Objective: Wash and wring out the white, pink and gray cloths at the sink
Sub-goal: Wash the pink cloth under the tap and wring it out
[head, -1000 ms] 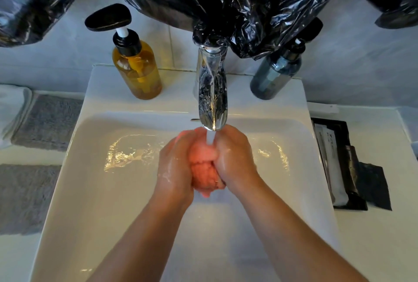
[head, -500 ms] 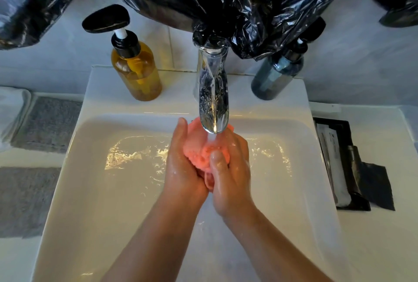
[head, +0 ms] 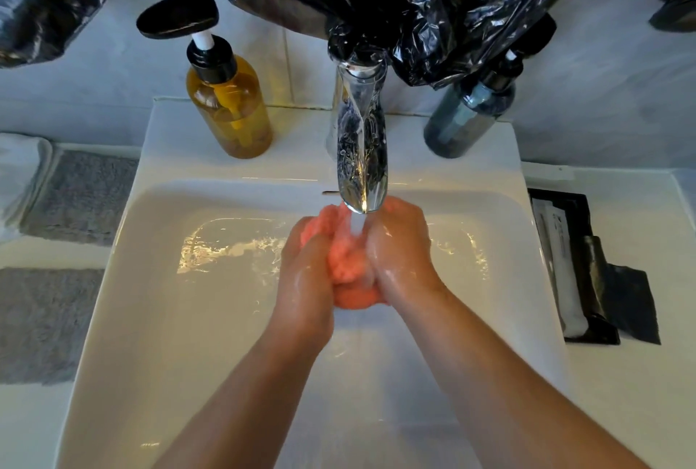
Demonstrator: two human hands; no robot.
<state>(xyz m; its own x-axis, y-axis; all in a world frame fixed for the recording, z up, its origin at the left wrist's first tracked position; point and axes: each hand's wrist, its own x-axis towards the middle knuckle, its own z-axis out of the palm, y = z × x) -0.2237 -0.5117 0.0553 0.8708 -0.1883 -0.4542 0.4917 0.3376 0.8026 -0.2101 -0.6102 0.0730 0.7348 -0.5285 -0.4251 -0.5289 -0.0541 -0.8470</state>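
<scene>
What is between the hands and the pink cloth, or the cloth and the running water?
Nothing visible. Left hand and right hand grip the pink cloth directly; water from the tap falls straight onto it.

The cloth (head: 350,265) was held between the left hand (head: 305,272) and the right hand (head: 405,254), under the tap (head: 362,152) and over the sink (head: 169,318). Behind the sink, a left bottle (head: 229,110) and a right bottle (head: 463,122) flanked the tap. Towels (head: 81,197) lay on the tabletop (head: 640,393) left of the sink, a tray (head: 576,269) right of it.
</scene>
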